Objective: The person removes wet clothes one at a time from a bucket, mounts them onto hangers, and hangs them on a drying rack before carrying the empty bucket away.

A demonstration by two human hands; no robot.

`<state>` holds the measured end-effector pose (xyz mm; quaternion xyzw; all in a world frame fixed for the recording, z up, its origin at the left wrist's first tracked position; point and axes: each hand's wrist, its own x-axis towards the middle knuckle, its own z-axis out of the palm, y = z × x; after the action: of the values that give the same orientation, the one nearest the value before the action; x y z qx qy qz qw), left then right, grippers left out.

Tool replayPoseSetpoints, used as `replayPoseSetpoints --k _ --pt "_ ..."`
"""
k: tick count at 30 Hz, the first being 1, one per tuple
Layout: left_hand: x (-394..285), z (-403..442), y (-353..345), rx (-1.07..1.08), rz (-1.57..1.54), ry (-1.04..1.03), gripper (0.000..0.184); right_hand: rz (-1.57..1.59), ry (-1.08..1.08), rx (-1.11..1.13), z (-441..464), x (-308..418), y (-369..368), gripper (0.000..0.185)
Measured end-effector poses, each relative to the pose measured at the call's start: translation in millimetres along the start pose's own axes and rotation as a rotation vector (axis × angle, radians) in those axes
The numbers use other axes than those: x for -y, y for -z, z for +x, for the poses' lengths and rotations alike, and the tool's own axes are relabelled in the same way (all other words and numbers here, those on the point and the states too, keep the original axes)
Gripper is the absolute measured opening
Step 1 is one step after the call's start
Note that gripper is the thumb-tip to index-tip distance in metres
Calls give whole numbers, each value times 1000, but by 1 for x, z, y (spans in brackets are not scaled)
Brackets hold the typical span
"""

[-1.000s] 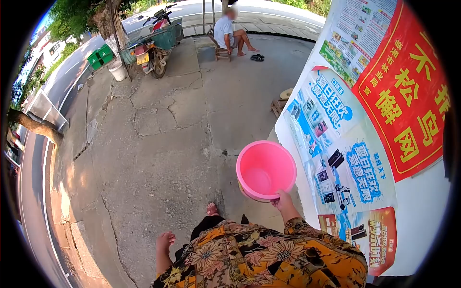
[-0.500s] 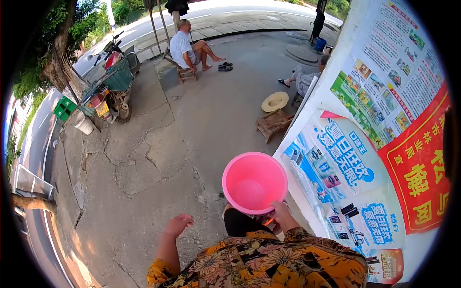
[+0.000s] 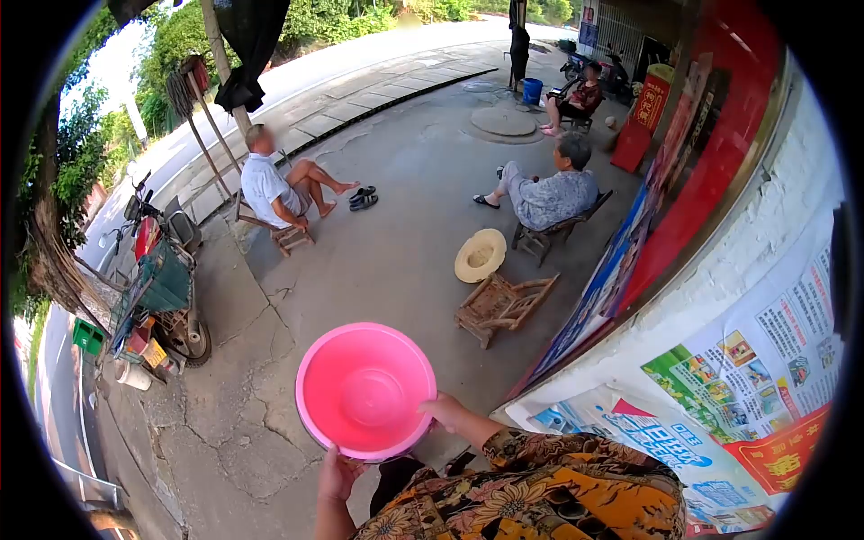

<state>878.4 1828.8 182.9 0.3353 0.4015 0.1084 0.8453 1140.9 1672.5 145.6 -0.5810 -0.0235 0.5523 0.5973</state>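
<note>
A pink plastic basin (image 3: 369,396) is held out in front of my body, its open top facing up toward me and nothing visible inside. My right hand (image 3: 441,411) grips the basin's right rim, thumb over the edge. At the near left side of the rim, my left hand (image 3: 339,472) is closed on the basin too, its fingers partly hidden beneath it.
A low wooden chair (image 3: 504,304) and a straw hat (image 3: 481,255) stand ahead on the concrete. Seated people (image 3: 549,198) are farther off. A loaded motorcycle (image 3: 162,288) is at left; a postered wall (image 3: 720,387) runs along my right.
My left hand, free before, has come to the basin's rim and closed on it. The basin has moved left in view, and the camera has turned right, bringing more seated people into sight.
</note>
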Motion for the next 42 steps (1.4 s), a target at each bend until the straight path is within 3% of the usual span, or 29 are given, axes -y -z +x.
replayPoseSetpoints --k 4,6,9,11,15,17,19,23,24,26,29,31,32,34,38,40,42 --pt "-57 57 -20 -120 89 -71 41 33 35 0 54 49 -7 29" --pt "-90 92 -37 -152 338 -114 35 12 50 -7 77 90 -7 30" --pt "-135 160 -50 -94 309 -32 32 124 91 -25 123 141 -13 36" --pt "-164 200 -66 -62 292 17 30 -60 255 -183 156 166 -6 37" --pt "-223 296 -96 24 315 54 28 -134 239 -332 213 227 11 39" --pt "-255 337 -111 126 686 46 28 3 196 -400 232 248 26 40" --pt "-293 367 -143 149 936 33 28 80 417 -463 274 235 52 39" --pt "-332 436 -206 280 516 -2 26 114 181 -474 303 292 65 39" --pt "-339 455 -226 264 506 1 26 67 271 -512 319 301 74 40" --pt "-353 493 -263 512 -147 90 26 18 359 -540 356 318 98 40" --pt "-378 556 -311 542 -372 80 28 125 329 -439 438 358 142 43" --pt "-413 590 -341 501 -359 29 28 72 17 -47 474 384 174 48" --pt "-428 606 -354 463 -381 -50 29 95 18 -71 481 409 176 48" --pt "-460 644 -365 401 -384 -123 28 -397 114 -105 498 475 176 43" --pt "-507 703 -361 315 -339 -317 30 -455 336 -211 552 543 228 40" --pt "-524 740 -351 197 -368 -345 28 -264 199 -55 575 574 259 37" --pt "-540 779 -346 157 -365 -345 26 -232 140 -111 589 593 293 35"
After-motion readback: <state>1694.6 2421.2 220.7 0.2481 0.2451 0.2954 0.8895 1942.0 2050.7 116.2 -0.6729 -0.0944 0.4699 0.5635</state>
